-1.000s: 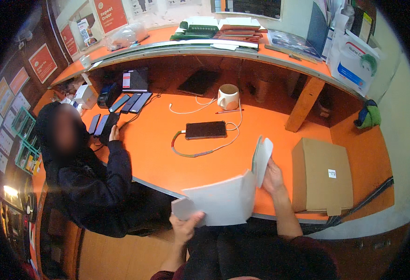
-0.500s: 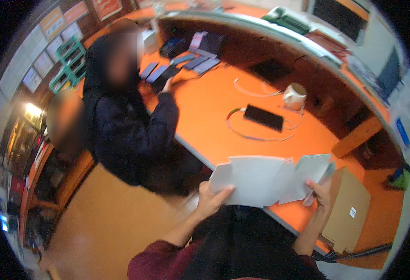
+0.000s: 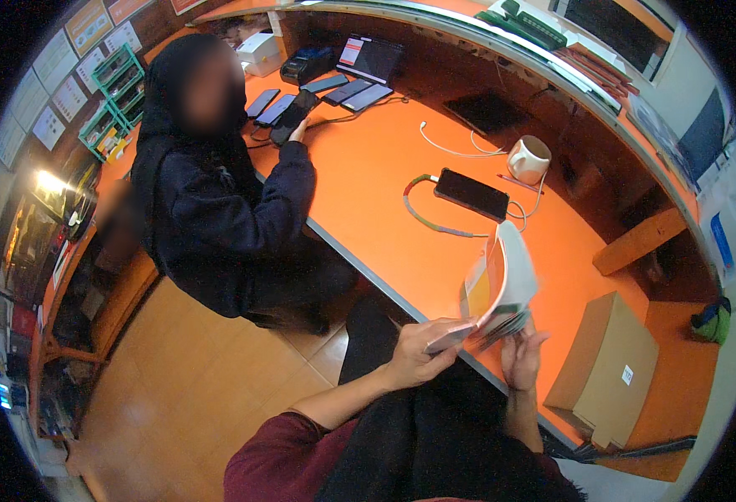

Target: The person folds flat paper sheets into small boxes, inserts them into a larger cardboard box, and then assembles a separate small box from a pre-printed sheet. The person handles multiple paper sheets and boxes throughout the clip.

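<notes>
My left hand (image 3: pixel 425 356) grips a thin white booklet (image 3: pixel 514 280) by its lower left end, thumb on top. The booklet stands partly upright and bends over, with a yellowish patch on an inner page; its lower leaves are smeared by motion. Just below its right side, my right hand (image 3: pixel 523 358) has its fingers apart, close to the loose leaves. Whether they touch is hard to tell. Beyond the booklet, a black phone (image 3: pixel 471 195) lies on the orange desk (image 3: pixel 368 201), with a cable looped around it.
A white mug (image 3: pixel 528 159) and a pen (image 3: pixel 518 181) are behind the phone. At the right lies a cardboard box (image 3: pixel 606 368). On the left, a person in dark clothes (image 3: pixel 217 201) holds a dark phone (image 3: pixel 294 117) near several other phones, a card terminal (image 3: pixel 307 65) and a small screen (image 3: pixel 369 58).
The white leaves, spread wide between both hands before, are now folded up into a bent, raised booklet. My right hand has come inward to the left and loosened; my left hand has shifted slightly right.
</notes>
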`<state>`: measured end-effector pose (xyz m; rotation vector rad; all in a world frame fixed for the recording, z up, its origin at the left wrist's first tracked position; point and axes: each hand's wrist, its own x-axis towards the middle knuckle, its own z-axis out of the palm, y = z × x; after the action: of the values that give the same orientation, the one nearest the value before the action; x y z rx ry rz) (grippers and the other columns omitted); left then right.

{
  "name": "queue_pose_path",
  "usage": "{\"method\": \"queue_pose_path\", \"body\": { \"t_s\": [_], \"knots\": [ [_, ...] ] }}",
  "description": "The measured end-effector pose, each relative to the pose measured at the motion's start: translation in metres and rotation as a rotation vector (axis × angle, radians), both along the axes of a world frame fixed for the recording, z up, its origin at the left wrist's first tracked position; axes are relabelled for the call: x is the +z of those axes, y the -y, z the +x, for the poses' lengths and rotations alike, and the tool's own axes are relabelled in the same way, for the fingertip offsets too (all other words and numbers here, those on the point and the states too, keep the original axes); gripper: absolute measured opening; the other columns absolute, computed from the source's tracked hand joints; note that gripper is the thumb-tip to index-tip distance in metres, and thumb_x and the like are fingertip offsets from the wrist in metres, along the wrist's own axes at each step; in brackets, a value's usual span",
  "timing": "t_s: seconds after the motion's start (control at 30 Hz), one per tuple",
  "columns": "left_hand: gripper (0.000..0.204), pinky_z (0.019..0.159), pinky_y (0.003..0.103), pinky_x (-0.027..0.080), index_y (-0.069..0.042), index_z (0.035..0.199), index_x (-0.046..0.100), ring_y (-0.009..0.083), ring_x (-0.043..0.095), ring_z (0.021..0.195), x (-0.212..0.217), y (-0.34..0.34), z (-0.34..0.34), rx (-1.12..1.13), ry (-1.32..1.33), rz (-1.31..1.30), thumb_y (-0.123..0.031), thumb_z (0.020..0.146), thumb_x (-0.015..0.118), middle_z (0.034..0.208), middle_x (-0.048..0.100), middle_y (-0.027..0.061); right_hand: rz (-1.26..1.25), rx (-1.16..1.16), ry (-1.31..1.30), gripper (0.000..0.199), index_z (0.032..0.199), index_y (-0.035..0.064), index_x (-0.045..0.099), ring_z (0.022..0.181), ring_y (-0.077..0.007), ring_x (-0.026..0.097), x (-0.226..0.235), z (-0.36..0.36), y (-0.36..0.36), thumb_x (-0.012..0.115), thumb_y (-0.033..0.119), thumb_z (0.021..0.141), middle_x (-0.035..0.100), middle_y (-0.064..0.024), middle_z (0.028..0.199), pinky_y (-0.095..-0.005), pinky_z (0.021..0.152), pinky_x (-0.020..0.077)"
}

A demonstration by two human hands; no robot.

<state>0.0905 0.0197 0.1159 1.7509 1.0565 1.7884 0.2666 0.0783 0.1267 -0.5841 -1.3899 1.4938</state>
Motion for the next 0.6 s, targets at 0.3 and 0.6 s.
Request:
{"method": "queue_pose_path", "body": {
  "t_s": [0.3,0.6],
  "knots": [
    [0.024,0.069,0.028,0.048,0.003,0.097,0.056,0.0139,0.059,0.076,-0.009,0.011,-0.004,-0.016,0.516,-0.448,-0.009,0.078,0.063,0.086,0.061,0.0072,0.119,-0.15,0.093,0.072,0.122,-0.0038,0.043,0.116,-0.0213,0.043,-0.009,-0.007,-0.056,0.064,0.048,0.077,0.048,-0.0136,0.121,-0.034,0.098,0.0333],
    [0.03,0.064,0.028,0.048,0.001,0.104,0.056,0.0141,0.062,0.071,-0.02,0.013,0.01,-0.162,0.079,-0.375,-0.012,0.078,0.064,0.08,0.063,0.0094,0.118,-0.515,0.337,0.056,0.093,-0.0012,0.061,0.077,-0.0169,0.056,-0.065,-0.019,-0.065,0.039,0.051,0.09,0.061,-0.0085,0.086,-0.0305,0.066,0.0461]
  ]
}}
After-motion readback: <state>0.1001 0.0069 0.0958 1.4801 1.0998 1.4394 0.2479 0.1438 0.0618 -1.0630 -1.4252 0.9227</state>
